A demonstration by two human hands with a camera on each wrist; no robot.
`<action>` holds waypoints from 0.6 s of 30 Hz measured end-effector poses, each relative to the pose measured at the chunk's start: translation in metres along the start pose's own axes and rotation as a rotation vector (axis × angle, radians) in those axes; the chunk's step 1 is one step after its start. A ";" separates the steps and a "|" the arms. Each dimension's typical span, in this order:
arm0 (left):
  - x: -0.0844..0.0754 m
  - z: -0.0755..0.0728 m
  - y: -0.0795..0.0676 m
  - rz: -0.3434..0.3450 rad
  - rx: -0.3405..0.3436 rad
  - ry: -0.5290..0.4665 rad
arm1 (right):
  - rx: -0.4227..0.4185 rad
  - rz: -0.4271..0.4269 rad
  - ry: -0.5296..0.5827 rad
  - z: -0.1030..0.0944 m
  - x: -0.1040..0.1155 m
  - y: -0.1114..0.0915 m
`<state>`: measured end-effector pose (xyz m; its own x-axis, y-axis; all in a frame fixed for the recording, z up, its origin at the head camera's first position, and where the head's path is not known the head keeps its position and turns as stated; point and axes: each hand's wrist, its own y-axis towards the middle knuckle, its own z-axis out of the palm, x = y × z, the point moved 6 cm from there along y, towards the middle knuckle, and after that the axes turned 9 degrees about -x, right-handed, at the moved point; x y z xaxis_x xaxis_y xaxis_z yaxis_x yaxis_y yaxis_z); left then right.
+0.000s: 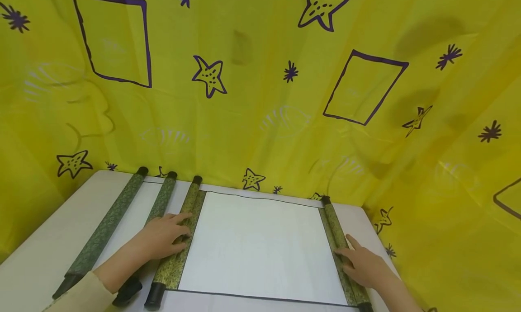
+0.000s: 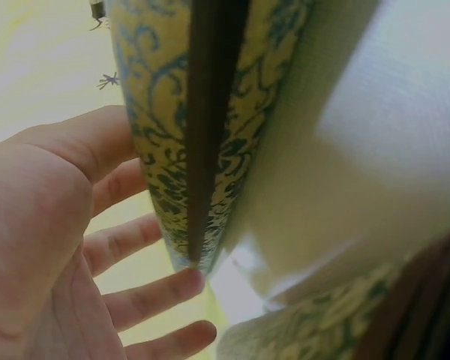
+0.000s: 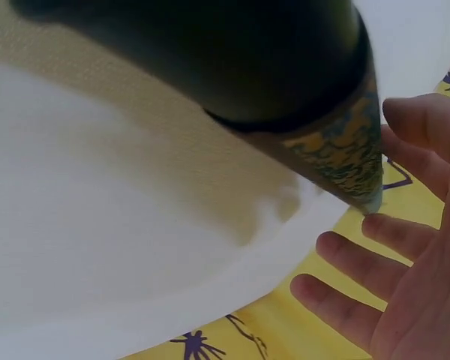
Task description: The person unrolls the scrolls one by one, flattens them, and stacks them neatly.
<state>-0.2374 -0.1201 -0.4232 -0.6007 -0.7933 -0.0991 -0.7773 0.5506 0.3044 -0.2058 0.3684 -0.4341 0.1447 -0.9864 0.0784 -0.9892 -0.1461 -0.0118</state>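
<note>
A hanging scroll lies unrolled on the white table, its blank white sheet stretched between two patterned yellow-green rollers with black end knobs. My left hand rests on the left roller, fingers spread across it. On the other side, my right hand touches the outer edge of the right roller with loosely extended fingers. In the left wrist view the fingertips meet the side of the blue-vined roller. The right wrist view has the fingers spread beside the roller's patterned end.
Left of the open scroll lies a second, darker green scroll, partly unrolled, its other roller running under my left forearm. The white table meets a yellow curtain printed with stars and squares at the back and right.
</note>
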 end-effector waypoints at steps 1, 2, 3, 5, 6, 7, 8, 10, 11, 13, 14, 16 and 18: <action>0.000 -0.001 -0.001 -0.004 -0.002 0.002 | -0.005 -0.015 -0.005 -0.001 0.002 0.000; 0.000 -0.002 -0.002 -0.006 -0.004 0.002 | -0.009 -0.030 -0.013 -0.003 0.003 0.001; 0.000 -0.003 -0.003 -0.009 -0.003 0.007 | -0.015 -0.048 -0.018 -0.005 0.006 0.001; 0.003 -0.004 -0.006 -0.012 -0.019 0.016 | -0.038 -0.086 -0.019 -0.011 0.015 0.003; 0.005 -0.006 -0.008 -0.013 -0.030 0.026 | -0.053 -0.105 -0.016 -0.014 0.021 0.004; 0.006 -0.010 -0.010 -0.016 -0.038 0.031 | -0.069 -0.126 -0.011 -0.017 0.027 0.005; 0.007 -0.015 -0.012 -0.021 -0.048 0.034 | -0.083 -0.148 -0.010 -0.020 0.035 0.006; 0.009 -0.028 -0.018 -0.035 -0.081 0.040 | -0.110 -0.192 -0.009 -0.024 0.051 0.010; 0.011 -0.037 -0.021 -0.052 -0.094 0.037 | -0.122 -0.221 -0.019 -0.025 0.059 0.012; 0.017 -0.054 -0.027 -0.102 -0.130 0.042 | -0.122 -0.273 -0.005 -0.026 0.077 0.017; 0.022 -0.061 -0.031 -0.131 -0.151 0.034 | -0.116 -0.294 0.010 -0.026 0.086 0.020; 0.037 -0.071 -0.040 -0.200 -0.182 0.021 | -0.100 -0.338 0.055 -0.027 0.108 0.024; 0.056 -0.077 -0.050 -0.271 -0.192 0.002 | -0.082 -0.376 0.122 -0.025 0.131 0.028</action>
<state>-0.2173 -0.2122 -0.3710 -0.3766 -0.9048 -0.1987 -0.8592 0.2609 0.4402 -0.2153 0.2366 -0.3993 0.4983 -0.8482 0.1795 -0.8669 -0.4839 0.1197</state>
